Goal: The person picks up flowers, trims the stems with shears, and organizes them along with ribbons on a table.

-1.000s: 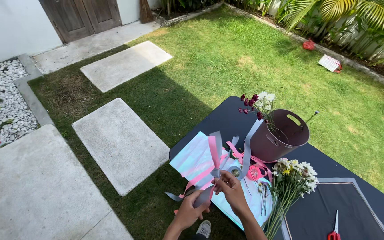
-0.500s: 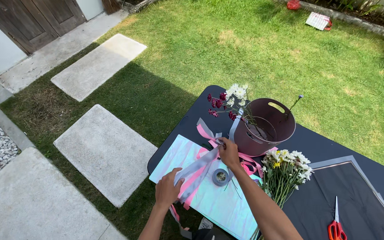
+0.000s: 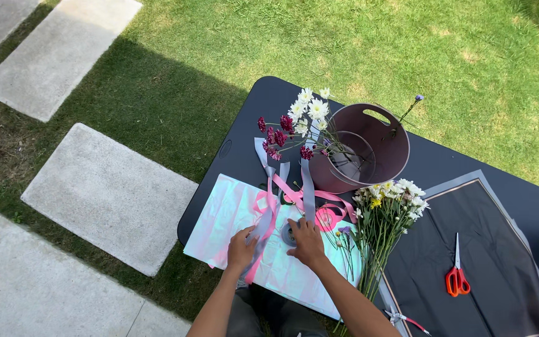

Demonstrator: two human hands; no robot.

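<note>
Looking down from the head view, I see both hands resting on a pale iridescent sheet of wrapping paper point(image 3: 232, 215) that lies at the near corner of the black round-cornered table point(image 3: 244, 134) and overhangs its edge. My left hand point(image 3: 242, 248) lies palm down on the sheet, fingers loosely together and slightly curled, touching the pink and grey ribbon strands point(image 3: 268, 206) that run across the paper. Whether it pinches a strand or only presses on it I cannot tell. My right hand point(image 3: 307, 242) is just beside it, fingers a little spread and bent, the fingertips at a small dark round ribbon spool point(image 3: 289, 234); the hand covers part of the spool, so the grip itself is unclear.

Beyond the hands, a pink ribbon coil point(image 3: 327, 217) sits on the sheet. A bunch of white and yellow daisies with long green stems point(image 3: 385, 206) lies beside my right forearm, the stem ends cut off by the bottom edge of the view. Farther back stands a dark maroon bucket with a cut-out handle point(image 3: 369, 146), with white and deep red flowers point(image 3: 294, 125) leaning over its rim. Orange-handled scissors point(image 3: 457, 274) lie well apart on a dark paper sheet point(image 3: 469, 237).
</note>
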